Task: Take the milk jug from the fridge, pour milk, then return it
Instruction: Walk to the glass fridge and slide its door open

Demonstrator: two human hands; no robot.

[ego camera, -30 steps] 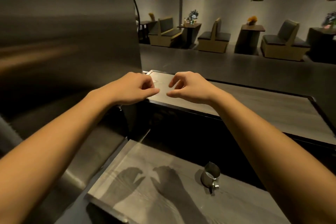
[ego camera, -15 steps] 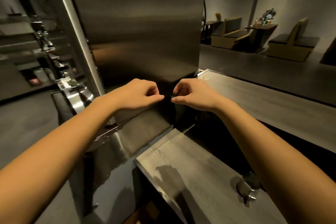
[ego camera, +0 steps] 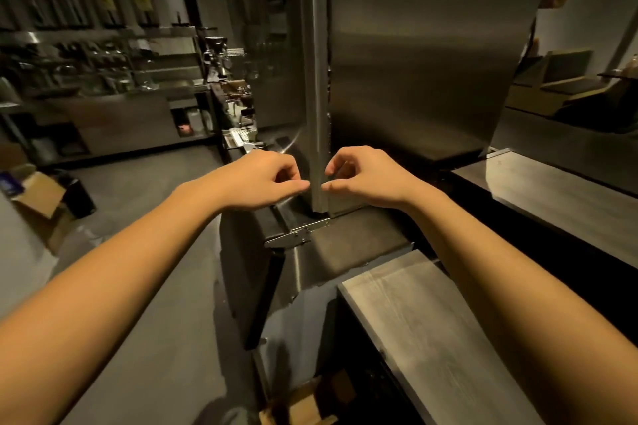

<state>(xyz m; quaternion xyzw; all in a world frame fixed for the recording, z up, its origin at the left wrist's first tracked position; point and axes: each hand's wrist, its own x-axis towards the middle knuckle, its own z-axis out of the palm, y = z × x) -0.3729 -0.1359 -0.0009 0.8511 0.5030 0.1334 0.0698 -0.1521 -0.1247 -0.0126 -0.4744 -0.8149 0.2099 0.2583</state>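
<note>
A tall stainless-steel fridge (ego camera: 424, 55) fills the middle and right of the view, seen from its corner edge (ego camera: 316, 114). Its doors look closed, and no milk jug shows. My left hand (ego camera: 262, 179) and my right hand (ego camera: 362, 176) hover side by side in front of that corner edge, at the height of the upper door's bottom. Both hands have loosely curled fingers and hold nothing. A metal hinge bracket (ego camera: 297, 235) sticks out just below them.
A grey wooden counter (ego camera: 424, 331) runs along the lower right, with a second counter (ego camera: 559, 190) behind it. Shelves with jars and bottles (ego camera: 103, 45) line the back left wall. A cardboard box (ego camera: 38, 197) sits on the floor at left.
My view has swung left, from the counters and seating area to the fridge and back shelves. The small metal pitcher on the counter has left the view. Both hands keep their pose.
</note>
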